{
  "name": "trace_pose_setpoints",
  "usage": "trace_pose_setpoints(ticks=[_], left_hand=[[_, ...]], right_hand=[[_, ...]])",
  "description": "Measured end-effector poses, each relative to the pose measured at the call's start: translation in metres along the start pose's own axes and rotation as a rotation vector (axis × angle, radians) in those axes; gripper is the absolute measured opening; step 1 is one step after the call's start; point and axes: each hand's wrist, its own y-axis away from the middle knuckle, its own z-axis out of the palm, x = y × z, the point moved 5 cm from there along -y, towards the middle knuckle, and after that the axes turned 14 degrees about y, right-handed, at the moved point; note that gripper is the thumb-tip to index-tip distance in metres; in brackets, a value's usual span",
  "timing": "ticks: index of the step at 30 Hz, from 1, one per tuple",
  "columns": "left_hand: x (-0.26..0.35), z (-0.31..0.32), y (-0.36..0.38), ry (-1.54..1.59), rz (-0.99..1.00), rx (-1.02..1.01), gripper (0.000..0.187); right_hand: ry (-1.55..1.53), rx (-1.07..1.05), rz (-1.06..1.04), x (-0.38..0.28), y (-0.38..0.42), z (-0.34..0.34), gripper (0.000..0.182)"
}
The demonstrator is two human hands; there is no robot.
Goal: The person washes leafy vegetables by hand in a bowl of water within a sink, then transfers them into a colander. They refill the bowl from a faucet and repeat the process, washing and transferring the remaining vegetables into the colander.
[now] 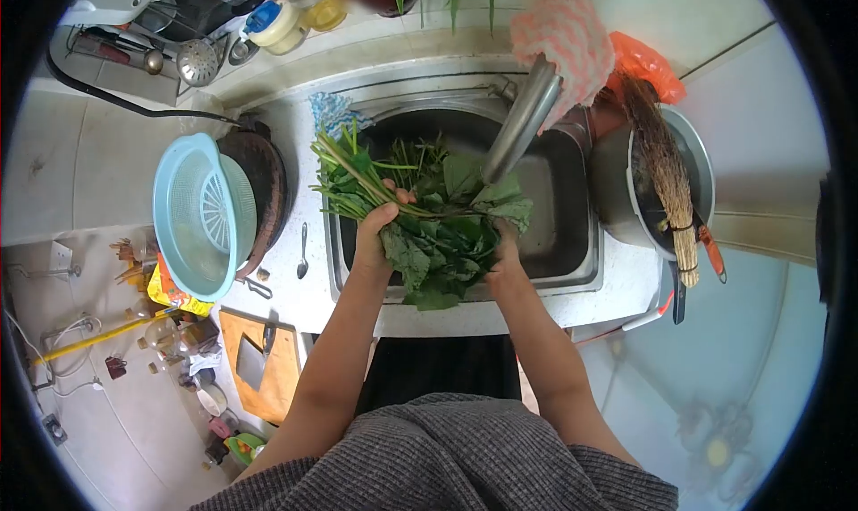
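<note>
The left hand (377,234) and the right hand (505,250) hold long-stemmed green leafy vegetables (438,234) over the rectangular steel sink (556,230).

One sink (559,198); one colander (213,212); one chopping board (281,381)

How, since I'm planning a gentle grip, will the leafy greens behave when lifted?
The leafy greens are probably light and floppy, as their broad leaves look thin and folded. The stems, fairly straight, may be stiffer.
</note>
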Motion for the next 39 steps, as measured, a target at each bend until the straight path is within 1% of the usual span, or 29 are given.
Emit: trace_pose_setpoints(ticks=[4,5,7,9,11,14,15,16,17,18,20,21,22,23,24,25,26,27,28,29,31,32,33,35,36,39], left_hand=[[-0.004,-0.007,0.003,0.023,-0.056,0.016,0.038],[-0.002,-0.006,0.005,0.015,-0.062,0.019,0.038],[-0.004,-0.005,0.007,0.031,-0.1,0.094,0.039],[-0.007,-0.008,0.004,-0.009,-0.113,0.14,0.041],[-0.01,-0.012,0.001,0.046,-0.105,0.141,0.042],[-0.01,-0.013,0.001,0.053,-0.086,0.171,0.043],[-0.009,-0.015,0.001,0.043,-0.083,0.191,0.042],[-0.007,-0.017,0.002,0.034,-0.083,0.211,0.042],[-0.005,-0.022,0.002,0.042,-0.085,0.231,0.04],[0.0,-0.023,0.004,0.066,-0.042,0.242,0.04],[0.011,-0.024,0.009,0.115,0.014,0.26,0.039],[0.017,-0.023,0.014,0.136,0.028,0.282,0.039],[0.025,-0.025,0.016,0.108,0.102,0.305,0.039],[0.03,-0.023,0.021,0.184,0.078,0.279,0.036],[0.035,-0.023,0.022,0.219,0.089,0.247,0.034],[0.042,-0.027,0.023,0.159,0.098,0.219,0.033],[0.045,-0.031,0.024,0.214,0.115,0.181,0.033],[0.049,-0.035,0.022,0.22,0.114,0.112,0.032],[0.052,-0.04,0.021,0.226,0.115,0.045,0.031],[0.055,-0.04,0.022,0.224,0.119,0.021,0.03],[0.061,-0.033,0.024,0.24,0.105,-0.031,0.028],[0.063,-0.036,0.023,0.225,0.119,0.001,0.028],[0.066,-0.039,0.022,0.211,0.137,0.032,0.028],[0.068,-0.039,0.023,0.202,0.144,0.101,0.028],[0.068,-0.04,0.023,0.198,0.142,0.103,0.028],[0.068,-0.049,0.018,0.19,0.13,0.105,0.028]], right_hand=[[0.151,0.041,-0.03,0.001,-0.027,-0.034,0.051],[0.106,0.07,-0.052,-0.001,-0.022,-0.032,0.05],[0.023,0.111,-0.085,0.001,-0.014,-0.022,0.05],[0.053,0.126,-0.045,0.0,0.001,-0.001,0.047],[0.081,0.166,-0.003,-0.003,0.01,0.004,0.047],[0.122,0.117,0.004,-0.004,0.005,0.004,0.048],[0.211,0.057,-0.007,-0.003,-0.011,-0.012,0.048],[0.298,-0.002,-0.019,-0.001,-0.038,-0.042,0.049],[0.314,-0.049,-0.012,-0.001,-0.039,-0.041,0.05],[0.331,-0.095,-0.006,-0.003,-0.029,-0.023,0.05],[0.212,-0.149,0.033,-0.006,0.003,0.009,0.052],[0.219,-0.038,0.063,-0.004,0.001,0.003,0.055],[0.221,0.075,0.093,-0.002,-0.002,-0.005,0.058],[0.219,0.187,0.121,-0.001,-0.004,-0.011,0.061],[0.204,0.169,0.101,-0.001,-0.003,-0.004,0.06],[0.188,0.147,0.079,-0.001,-0.003,0.01,0.059],[0.171,0.125,0.056,-0.001,-0.006,0.019,0.058],[0.198,0.065,0.043,0.004,-0.019,0.019,0.055],[0.226,0.004,0.031,0.013,-0.041,0.01,0.052],[0.256,-0.06,0.02,0.017,-0.062,-0.001,0.048],[0.391,-0.082,-0.028,0.015,-0.104,-0.025,0.041],[0.461,-0.093,-0.049,0.016,-0.112,-0.031,0.037],[0.43,-0.067,-0.064,0.0,-0.075,-0.005,0.037],[0.297,-0.172,-0.143,-0.012,-0.064,0.007,0.036],[0.232,-0.226,-0.181,-0.017,-0.062,0.011,0.035],[0.278,-0.188,-0.275,-0.033,-0.06,0.014,0.034]])
